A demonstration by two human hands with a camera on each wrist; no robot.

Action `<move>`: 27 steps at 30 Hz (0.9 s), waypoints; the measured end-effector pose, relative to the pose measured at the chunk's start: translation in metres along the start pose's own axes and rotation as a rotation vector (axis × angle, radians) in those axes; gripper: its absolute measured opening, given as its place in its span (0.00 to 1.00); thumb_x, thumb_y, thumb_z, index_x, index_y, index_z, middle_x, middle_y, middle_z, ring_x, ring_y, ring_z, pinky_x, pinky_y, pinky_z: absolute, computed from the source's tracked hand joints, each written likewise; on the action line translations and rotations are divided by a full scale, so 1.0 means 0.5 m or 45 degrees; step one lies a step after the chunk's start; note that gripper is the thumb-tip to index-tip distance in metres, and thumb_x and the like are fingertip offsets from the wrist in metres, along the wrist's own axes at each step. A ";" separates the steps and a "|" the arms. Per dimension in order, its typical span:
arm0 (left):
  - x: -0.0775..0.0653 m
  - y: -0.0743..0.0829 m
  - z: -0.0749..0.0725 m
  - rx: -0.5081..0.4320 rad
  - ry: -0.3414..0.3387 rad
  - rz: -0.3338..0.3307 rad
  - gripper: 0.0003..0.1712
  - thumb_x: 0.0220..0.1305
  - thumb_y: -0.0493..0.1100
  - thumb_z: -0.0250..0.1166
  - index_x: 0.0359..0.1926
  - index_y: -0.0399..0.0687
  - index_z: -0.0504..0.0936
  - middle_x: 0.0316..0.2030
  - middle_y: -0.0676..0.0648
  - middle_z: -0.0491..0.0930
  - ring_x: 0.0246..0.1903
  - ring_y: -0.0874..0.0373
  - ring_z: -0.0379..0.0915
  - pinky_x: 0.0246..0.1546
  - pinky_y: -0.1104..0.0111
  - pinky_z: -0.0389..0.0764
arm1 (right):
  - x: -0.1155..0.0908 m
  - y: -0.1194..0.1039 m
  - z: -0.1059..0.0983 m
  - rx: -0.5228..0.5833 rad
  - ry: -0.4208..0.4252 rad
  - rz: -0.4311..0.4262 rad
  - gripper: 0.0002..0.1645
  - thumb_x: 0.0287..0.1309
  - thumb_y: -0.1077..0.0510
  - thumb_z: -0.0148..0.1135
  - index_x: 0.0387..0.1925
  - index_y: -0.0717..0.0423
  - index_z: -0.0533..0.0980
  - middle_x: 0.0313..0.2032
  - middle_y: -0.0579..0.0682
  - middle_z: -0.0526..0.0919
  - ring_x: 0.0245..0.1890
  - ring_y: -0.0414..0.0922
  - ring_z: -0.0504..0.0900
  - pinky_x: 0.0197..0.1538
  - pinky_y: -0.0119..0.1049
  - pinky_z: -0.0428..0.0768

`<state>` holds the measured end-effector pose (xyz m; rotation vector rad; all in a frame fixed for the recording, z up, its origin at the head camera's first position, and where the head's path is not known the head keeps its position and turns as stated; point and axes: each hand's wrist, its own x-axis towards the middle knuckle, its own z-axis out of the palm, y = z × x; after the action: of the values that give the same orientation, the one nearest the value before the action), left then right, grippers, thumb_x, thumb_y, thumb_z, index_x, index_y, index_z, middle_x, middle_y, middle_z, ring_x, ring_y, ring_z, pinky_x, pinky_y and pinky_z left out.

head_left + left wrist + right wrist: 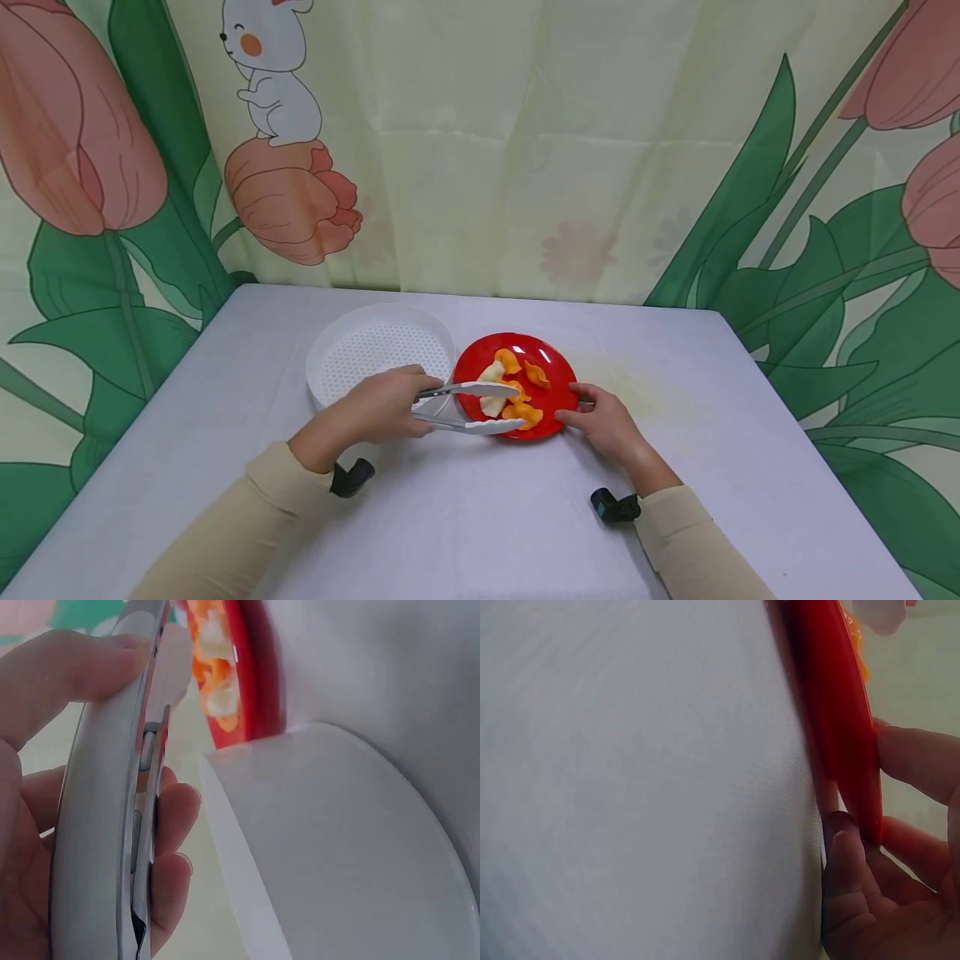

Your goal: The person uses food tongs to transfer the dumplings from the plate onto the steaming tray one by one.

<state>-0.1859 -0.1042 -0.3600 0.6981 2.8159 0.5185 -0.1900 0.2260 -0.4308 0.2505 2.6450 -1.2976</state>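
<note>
My left hand (386, 406) grips metal tongs (105, 802) with pale tips, which stand apart over the food on a red plate (551, 367). Orange wavy pieces (522, 415) and whitish pieces (492, 405) lie on that plate. With thumb and fingers my right hand (600, 421) holds the plate's right rim. In the right wrist view the thumb is at the red rim (847, 712) and fingertips (846, 855) reach under its edge. A round white basket (367, 342) with a perforated bottom stands left of the plate, beyond the left hand.
A white cloth covers the table (480, 517), whose back edge meets a curtain (465, 167) printed with tulips and a rabbit. Dark cameras sit on both wrists. The basket's wall (330, 825) rises close beside the tongs and the plate.
</note>
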 end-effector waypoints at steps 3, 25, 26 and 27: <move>0.010 0.006 0.002 0.002 -0.028 -0.003 0.35 0.50 0.46 0.79 0.61 0.47 0.81 0.43 0.48 0.79 0.35 0.57 0.71 0.31 0.68 0.78 | 0.000 0.001 0.000 0.003 -0.002 -0.005 0.43 0.58 0.53 0.72 0.71 0.58 0.65 0.64 0.63 0.70 0.58 0.57 0.72 0.47 0.42 0.83; 0.028 0.036 -0.022 0.045 -0.137 -0.033 0.31 0.51 0.45 0.79 0.58 0.47 0.84 0.44 0.46 0.81 0.35 0.56 0.72 0.31 0.67 0.80 | -0.002 -0.002 -0.003 0.021 -0.015 -0.002 0.42 0.59 0.52 0.71 0.71 0.57 0.65 0.64 0.62 0.70 0.59 0.57 0.72 0.48 0.42 0.83; 0.028 0.036 -0.024 0.044 -0.143 -0.037 0.31 0.52 0.45 0.79 0.58 0.47 0.84 0.44 0.46 0.81 0.35 0.56 0.72 0.31 0.67 0.79 | -0.003 -0.003 -0.003 0.023 -0.016 0.000 0.42 0.59 0.52 0.71 0.71 0.57 0.65 0.64 0.61 0.70 0.59 0.57 0.72 0.48 0.42 0.83; 0.028 0.037 -0.025 0.047 -0.148 -0.043 0.31 0.52 0.45 0.79 0.58 0.47 0.83 0.44 0.46 0.81 0.34 0.56 0.72 0.31 0.67 0.79 | -0.003 -0.004 -0.003 0.023 -0.016 0.002 0.42 0.59 0.52 0.71 0.71 0.56 0.65 0.64 0.61 0.70 0.59 0.57 0.72 0.48 0.42 0.83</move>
<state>-0.1938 -0.0859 -0.3430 0.6643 2.7304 0.4072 -0.1891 0.2260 -0.4282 0.2462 2.6232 -1.3185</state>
